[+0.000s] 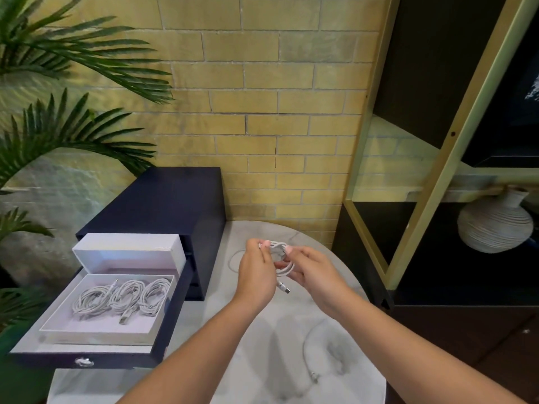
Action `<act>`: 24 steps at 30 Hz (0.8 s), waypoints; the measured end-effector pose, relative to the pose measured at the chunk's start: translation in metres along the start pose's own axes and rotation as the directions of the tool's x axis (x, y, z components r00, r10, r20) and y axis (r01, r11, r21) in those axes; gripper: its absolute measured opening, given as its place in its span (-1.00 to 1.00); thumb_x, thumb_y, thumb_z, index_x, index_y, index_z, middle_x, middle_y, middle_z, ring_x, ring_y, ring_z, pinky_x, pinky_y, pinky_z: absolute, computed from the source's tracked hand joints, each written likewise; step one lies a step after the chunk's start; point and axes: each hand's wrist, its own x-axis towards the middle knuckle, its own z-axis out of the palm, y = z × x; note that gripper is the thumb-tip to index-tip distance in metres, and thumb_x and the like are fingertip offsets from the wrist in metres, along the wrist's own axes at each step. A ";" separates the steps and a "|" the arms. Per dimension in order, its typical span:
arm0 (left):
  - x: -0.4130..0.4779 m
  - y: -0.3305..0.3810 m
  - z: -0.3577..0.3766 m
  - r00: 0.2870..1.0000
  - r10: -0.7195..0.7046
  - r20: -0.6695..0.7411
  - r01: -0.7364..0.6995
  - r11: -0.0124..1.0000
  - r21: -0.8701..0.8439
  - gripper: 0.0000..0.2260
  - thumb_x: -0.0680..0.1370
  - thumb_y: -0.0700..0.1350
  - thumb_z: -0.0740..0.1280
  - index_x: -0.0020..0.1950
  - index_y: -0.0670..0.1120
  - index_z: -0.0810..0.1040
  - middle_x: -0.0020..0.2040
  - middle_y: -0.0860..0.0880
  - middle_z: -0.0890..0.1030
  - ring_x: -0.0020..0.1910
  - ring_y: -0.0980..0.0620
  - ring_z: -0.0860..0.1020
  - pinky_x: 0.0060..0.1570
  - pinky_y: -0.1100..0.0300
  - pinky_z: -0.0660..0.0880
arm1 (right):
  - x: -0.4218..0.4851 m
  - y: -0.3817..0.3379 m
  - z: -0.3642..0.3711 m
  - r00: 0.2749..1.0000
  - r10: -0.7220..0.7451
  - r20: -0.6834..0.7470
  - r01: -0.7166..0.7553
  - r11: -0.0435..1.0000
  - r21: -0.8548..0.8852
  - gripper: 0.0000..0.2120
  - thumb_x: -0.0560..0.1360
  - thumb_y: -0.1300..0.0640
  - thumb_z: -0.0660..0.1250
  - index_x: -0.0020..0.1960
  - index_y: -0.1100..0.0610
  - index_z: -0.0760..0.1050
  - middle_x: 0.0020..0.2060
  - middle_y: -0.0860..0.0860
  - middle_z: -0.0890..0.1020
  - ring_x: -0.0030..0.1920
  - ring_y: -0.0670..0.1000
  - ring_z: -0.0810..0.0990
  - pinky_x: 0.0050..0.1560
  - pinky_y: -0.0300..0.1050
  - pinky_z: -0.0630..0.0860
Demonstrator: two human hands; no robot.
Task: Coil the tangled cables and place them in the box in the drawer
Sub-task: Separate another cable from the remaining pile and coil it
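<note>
Both hands are up over the round marble tabletop (262, 363), working 1 white cable (284, 268) held between them. The left hand (256, 266) pinches the top of the small coil with its fingertips. The right hand (310, 271) has its thumb on the top and its fingers curled round the coil's side. The USB plug (285, 288) dangles below the coil, off the tabletop. A thin white strand (232, 259) lies looped on the tabletop just left of the left hand; cannot tell if it is the same cable. A 2nd loose cable (305, 349) lies uncoiled on the tabletop near the right forearm.

At left the dark cabinet (163, 199) has its drawer (122, 360) pulled out, with the white box (96, 334) inside and its lid (128, 253) propped up behind. 3 coiled cables (127, 295) sit side by side in the box. There is a palm plant at far left and a ribbed vase (493, 225) on the shelf at right.
</note>
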 end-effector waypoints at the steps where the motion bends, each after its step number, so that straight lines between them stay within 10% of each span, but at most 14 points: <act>1: 0.000 -0.001 0.000 1.000 -0.002 0.029 0.003 0.999 -0.043 -0.79 0.68 -0.05 0.03 0.07 -0.14 0.36 -0.21 0.01 0.47 -0.30 0.12 0.48 -0.37 0.23 0.50 | -0.001 -0.001 0.001 1.000 -0.022 -0.002 0.022 0.998 -0.054 -0.87 0.53 0.20 0.35 0.03 0.24 0.54 -0.09 0.20 0.66 -0.06 0.05 0.67 0.00 -0.16 0.61; 6: 0.002 -0.008 -0.003 0.959 0.043 0.281 -0.039 0.999 -0.019 -0.87 0.66 -0.03 0.10 0.10 -0.08 0.30 -0.09 0.04 0.52 -0.14 0.19 0.51 -0.21 0.37 0.40 | -0.004 -0.007 -0.005 0.997 -0.060 -0.058 0.055 0.995 -0.084 -0.89 0.53 0.33 0.32 0.06 0.30 0.51 -0.14 0.19 0.65 -0.23 -0.03 0.66 -0.17 -0.21 0.62; 15: 0.004 -0.022 -0.005 0.991 0.042 0.130 -0.073 0.966 0.249 -0.76 0.63 0.09 0.14 0.13 -0.05 0.42 0.00 0.01 0.53 -0.03 0.04 0.51 -0.13 0.14 0.40 | -0.004 -0.009 -0.001 0.996 -0.081 -0.040 0.079 0.996 -0.042 -0.87 0.54 0.33 0.30 0.08 0.26 0.50 -0.01 0.24 0.63 -0.01 0.15 0.62 0.11 0.12 0.56; 24: 0.008 -0.015 -0.010 0.930 -0.174 0.323 0.263 0.930 -0.256 -0.79 0.59 -0.13 0.31 0.22 -0.04 0.50 0.10 0.00 0.62 0.14 0.02 0.57 0.24 0.00 0.48 | -0.004 -0.009 -0.002 0.992 0.031 0.122 -0.046 0.991 0.128 -0.83 0.53 0.42 0.18 0.03 0.18 0.36 -0.12 0.17 0.57 -0.12 0.07 0.56 0.13 0.05 0.54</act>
